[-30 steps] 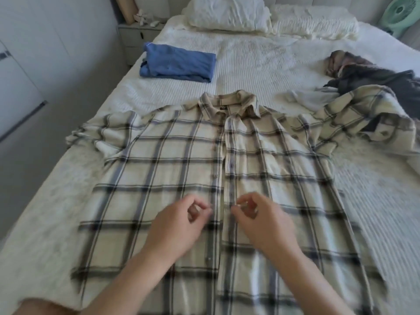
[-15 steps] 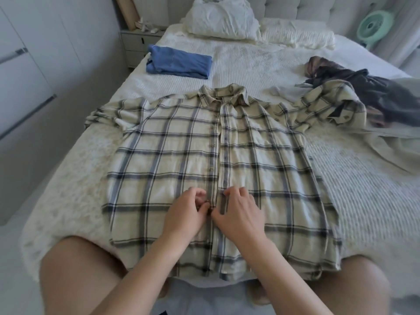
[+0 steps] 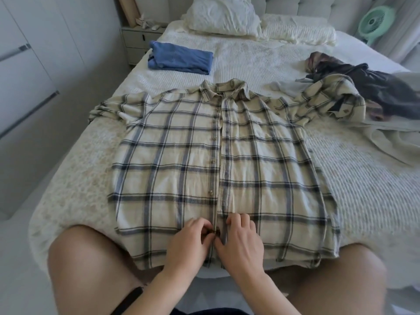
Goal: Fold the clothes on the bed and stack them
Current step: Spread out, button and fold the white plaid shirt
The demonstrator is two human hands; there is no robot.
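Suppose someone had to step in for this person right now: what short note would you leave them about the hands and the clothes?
Left hand: fingers pinch the front edge of the cream plaid button-up shirt near its hem.
Right hand: fingers pinch the other front edge beside it, apparently doing up a low button.
The shirt lies spread flat, front up, on the white bed, sleeves out to the sides.
Done: a folded blue garment lies near the pillows.
Left: the buttons higher up appear undone; fold the shirt, stack it, then handle the crumpled pile of dark clothes on the right.
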